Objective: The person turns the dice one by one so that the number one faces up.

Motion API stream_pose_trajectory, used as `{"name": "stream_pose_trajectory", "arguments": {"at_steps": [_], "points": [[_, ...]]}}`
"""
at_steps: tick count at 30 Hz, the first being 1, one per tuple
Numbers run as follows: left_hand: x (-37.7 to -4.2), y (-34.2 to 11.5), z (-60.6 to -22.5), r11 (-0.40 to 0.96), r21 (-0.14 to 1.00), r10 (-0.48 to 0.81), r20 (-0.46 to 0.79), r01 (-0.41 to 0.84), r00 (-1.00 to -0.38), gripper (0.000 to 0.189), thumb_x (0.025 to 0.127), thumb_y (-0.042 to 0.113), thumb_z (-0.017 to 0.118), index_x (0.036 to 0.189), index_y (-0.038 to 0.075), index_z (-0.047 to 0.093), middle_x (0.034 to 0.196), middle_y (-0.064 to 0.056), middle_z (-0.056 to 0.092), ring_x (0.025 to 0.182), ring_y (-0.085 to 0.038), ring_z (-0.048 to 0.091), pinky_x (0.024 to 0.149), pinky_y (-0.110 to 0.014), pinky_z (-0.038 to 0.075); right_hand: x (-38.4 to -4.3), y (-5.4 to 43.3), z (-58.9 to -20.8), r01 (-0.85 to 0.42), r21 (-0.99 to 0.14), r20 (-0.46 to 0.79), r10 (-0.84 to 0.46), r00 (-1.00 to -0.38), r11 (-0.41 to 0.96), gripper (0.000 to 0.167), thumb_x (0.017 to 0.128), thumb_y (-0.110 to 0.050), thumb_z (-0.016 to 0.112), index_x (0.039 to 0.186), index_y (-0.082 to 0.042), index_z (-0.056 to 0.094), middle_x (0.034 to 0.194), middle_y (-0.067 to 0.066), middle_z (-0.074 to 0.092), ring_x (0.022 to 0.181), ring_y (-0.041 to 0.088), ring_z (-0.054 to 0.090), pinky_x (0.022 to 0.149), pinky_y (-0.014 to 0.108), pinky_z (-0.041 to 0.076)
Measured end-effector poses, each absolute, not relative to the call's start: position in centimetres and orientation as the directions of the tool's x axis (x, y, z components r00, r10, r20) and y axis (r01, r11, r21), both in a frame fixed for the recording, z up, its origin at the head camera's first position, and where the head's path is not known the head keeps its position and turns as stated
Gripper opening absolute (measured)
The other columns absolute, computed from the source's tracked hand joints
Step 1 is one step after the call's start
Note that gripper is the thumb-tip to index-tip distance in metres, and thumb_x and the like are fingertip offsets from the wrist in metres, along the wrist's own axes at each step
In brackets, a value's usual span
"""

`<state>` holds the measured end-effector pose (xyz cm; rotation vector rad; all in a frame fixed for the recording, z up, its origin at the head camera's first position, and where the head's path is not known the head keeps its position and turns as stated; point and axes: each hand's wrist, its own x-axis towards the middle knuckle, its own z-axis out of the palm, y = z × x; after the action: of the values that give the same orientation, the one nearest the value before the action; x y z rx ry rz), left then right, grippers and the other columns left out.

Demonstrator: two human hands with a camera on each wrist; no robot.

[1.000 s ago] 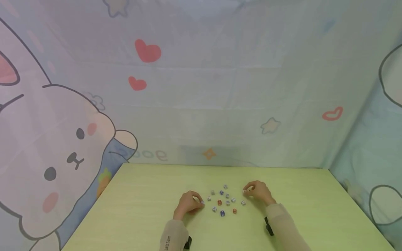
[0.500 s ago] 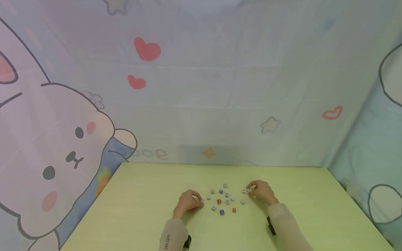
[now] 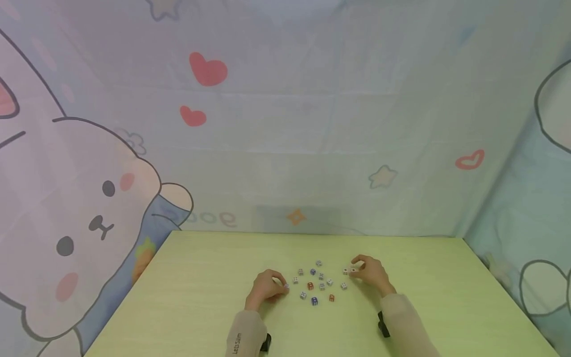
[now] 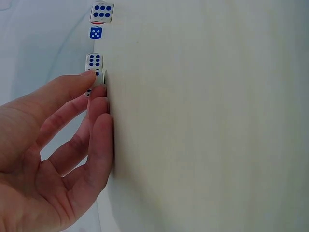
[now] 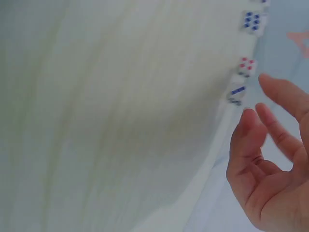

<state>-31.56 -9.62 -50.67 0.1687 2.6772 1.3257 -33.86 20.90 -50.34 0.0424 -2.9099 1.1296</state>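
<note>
My left hand pinches a white die with blue pips between thumb and fingertips, at the left edge of a loose group of dice. Just beyond it in the left wrist view is another white die. My right hand is at the group's right side, thumb and fingers parted beside two white dice, a nearer die and a farther one. In the right wrist view the fingertips are apart, with a blurred white die just past them and a die with red pips behind.
Between the hands lie several white dice, two red dice, one in the middle and one nearer me, and two blue dice, one in front and one farther back. The pale yellow-green table meets a patterned cloth backdrop.
My right hand has drawn slightly right and its fingers have parted, leaving two white dice side by side in plainer sight. My left hand stays in nearly the same place.
</note>
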Motion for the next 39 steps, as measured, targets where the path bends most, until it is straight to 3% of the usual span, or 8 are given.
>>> {"name": "stream_pose_trajectory", "arguments": {"at_steps": [5, 9, 14, 20, 32, 39], "points": [[-31.5, -9.7, -50.7, 0.609, 0.792, 0.169, -0.081, 0.04, -0.982, 0.011, 0.073, 0.014, 0.072, 0.078, 0.006, 0.066, 0.059, -0.006, 0.062, 0.046, -0.011, 0.053, 0.043, -0.025, 0.049, -32.4, 20.3, -50.0, 0.059, -0.807, -0.07, 0.005, -0.998, 0.588, 0.027, 0.083, -0.014, 0.06, 0.106, 0.0, 0.058, 0.087, 0.016, 0.062, 0.064, 0.017, 0.06, 0.054, 0.03, 0.051], [-31.4, -9.6, -50.7, 0.613, 0.79, 0.168, -0.083, 0.038, -0.982, 0.011, 0.073, 0.014, 0.072, 0.078, 0.006, 0.066, 0.059, -0.005, 0.062, 0.046, -0.011, 0.053, 0.043, -0.024, 0.049, -31.6, 19.8, -50.2, 0.11, -0.827, -0.126, 0.01, -0.992, 0.551, 0.022, 0.082, -0.012, 0.06, 0.1, 0.001, 0.062, 0.084, 0.015, 0.063, 0.063, 0.016, 0.06, 0.054, 0.03, 0.052], [-31.4, -9.6, -50.7, 0.614, 0.788, 0.166, -0.077, 0.042, -0.983, 0.01, 0.073, 0.014, 0.072, 0.078, 0.006, 0.066, 0.059, -0.005, 0.063, 0.046, -0.011, 0.053, 0.043, -0.025, 0.049, -31.3, 19.4, -50.5, 0.037, -0.794, -0.09, -0.057, -0.994, 0.607, 0.018, 0.078, -0.01, 0.062, 0.094, -0.003, 0.066, 0.068, 0.006, 0.06, 0.053, 0.011, 0.049, 0.047, 0.024, 0.042], [-31.5, -9.6, -50.8, 0.614, 0.789, 0.165, -0.077, 0.041, -0.983, 0.011, 0.073, 0.014, 0.072, 0.078, 0.006, 0.067, 0.059, -0.005, 0.063, 0.045, -0.011, 0.053, 0.043, -0.025, 0.049, -31.3, 19.2, -50.8, 0.033, -0.819, -0.117, -0.11, -0.987, 0.573, 0.024, 0.073, -0.004, 0.064, 0.097, -0.005, 0.065, 0.045, -0.003, 0.042, 0.039, 0.007, 0.033, 0.039, 0.018, 0.033], [-31.6, -9.5, -50.8, 0.608, 0.793, 0.164, -0.073, 0.042, -0.984, 0.011, 0.073, 0.014, 0.072, 0.079, 0.006, 0.067, 0.061, -0.006, 0.063, 0.047, -0.011, 0.055, 0.043, -0.025, 0.049, -31.5, 19.1, -50.8, 0.062, -0.806, -0.138, -0.085, -0.987, 0.589, 0.018, 0.075, -0.011, 0.068, 0.092, -0.006, 0.065, 0.047, -0.003, 0.044, 0.043, 0.007, 0.039, 0.041, 0.019, 0.04], [-31.5, -9.5, -50.7, 0.609, 0.792, 0.163, -0.076, 0.04, -0.984, 0.012, 0.073, 0.015, 0.072, 0.079, 0.006, 0.067, 0.06, -0.004, 0.062, 0.047, -0.011, 0.055, 0.043, -0.025, 0.049, -31.5, 19.0, -50.8, 0.081, -0.804, -0.142, -0.057, -0.988, 0.589, 0.014, 0.077, -0.015, 0.067, 0.088, -0.007, 0.066, 0.059, 0.002, 0.054, 0.046, 0.01, 0.044, 0.042, 0.021, 0.043]]}}
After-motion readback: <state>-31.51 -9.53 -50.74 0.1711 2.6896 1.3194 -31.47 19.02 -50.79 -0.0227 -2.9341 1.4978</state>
